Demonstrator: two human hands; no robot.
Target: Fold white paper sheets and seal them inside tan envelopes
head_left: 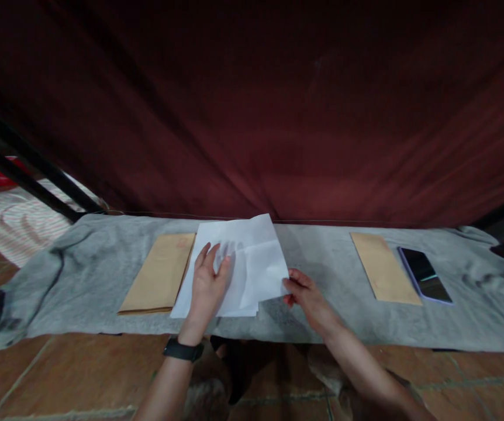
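White paper sheets (252, 257) lie on a grey cloth (322, 316) spread on the floor. My left hand (207, 285) rests flat on the sheets, fingers spread, pressing them down. My right hand (305, 294) pinches the right corner of the top sheet, which is lifted and partly folded over. A black watch is on my left wrist.
A stack of brown envelopes (161, 272) lies just left of the paper. Another brown envelope (383, 268) and a dark phone (425, 275) lie to the right. A dark red curtain (278, 117) hangs behind the cloth. Brown floor tiles (59, 374) run in front.
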